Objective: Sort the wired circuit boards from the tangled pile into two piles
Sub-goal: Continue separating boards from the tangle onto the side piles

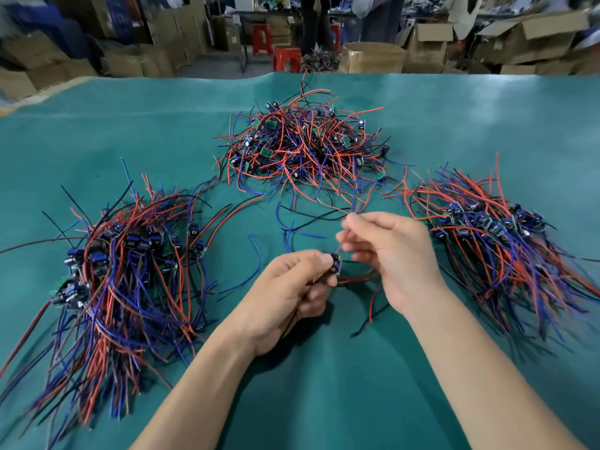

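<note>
Dangling from the left hand (292,287), circuit board (336,264), wires (352,211) toward tangled pile (305,144).

We count three heaps of wired boards on the green table (97,125) — one tangled pile (302,144) at the far middle, one sorted pile on the left (130,271), one sorted pile on the right (493,235). Two hands are in view — our left hand (289,293) and right hand (396,254) — with one single board (336,264) between them. The boards within each heap are too many and too tangled to count. Beyond the table stand three red stools (287,58).
</note>
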`<state>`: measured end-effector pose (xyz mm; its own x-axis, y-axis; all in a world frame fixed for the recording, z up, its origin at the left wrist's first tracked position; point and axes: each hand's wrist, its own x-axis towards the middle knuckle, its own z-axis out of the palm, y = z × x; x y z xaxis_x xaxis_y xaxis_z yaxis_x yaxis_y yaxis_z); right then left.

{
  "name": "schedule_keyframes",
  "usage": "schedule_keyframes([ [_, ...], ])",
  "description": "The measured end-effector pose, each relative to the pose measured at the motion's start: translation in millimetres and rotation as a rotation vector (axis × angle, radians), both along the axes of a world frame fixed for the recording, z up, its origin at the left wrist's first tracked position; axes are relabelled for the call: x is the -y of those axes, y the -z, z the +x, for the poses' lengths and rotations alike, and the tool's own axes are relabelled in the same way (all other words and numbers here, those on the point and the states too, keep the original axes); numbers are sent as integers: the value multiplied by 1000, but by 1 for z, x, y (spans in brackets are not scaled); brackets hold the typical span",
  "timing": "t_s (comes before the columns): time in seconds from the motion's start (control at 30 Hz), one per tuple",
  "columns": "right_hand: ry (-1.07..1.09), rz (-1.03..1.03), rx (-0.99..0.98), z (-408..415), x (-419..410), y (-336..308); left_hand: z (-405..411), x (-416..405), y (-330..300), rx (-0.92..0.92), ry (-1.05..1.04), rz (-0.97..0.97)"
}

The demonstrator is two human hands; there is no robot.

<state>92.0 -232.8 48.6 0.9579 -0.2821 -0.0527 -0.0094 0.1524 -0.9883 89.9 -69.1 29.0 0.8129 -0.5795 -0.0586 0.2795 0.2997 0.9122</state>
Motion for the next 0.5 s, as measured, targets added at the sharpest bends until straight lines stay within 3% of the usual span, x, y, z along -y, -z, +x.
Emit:
schedule_keyframes([
  [0.2, 301, 44, 34, 7, 17, 4, 1, 0, 5, 34, -12, 35],
  [0.27, 200, -51, -20, 7, 8, 7, 4, 0, 10, 35, -81, 7],
  [0.37, -148, -301, 4, 1, -14, 15, 6, 0, 14, 94, -165, -13],
  [0.43, -222, -428, 74, -2, -20, 17, 7, 0, 16, 147, -178, 30],
  [0.5, -214, -399, 103, -2, -15, 17, 7, 0, 17, 163, -169, 38],
])
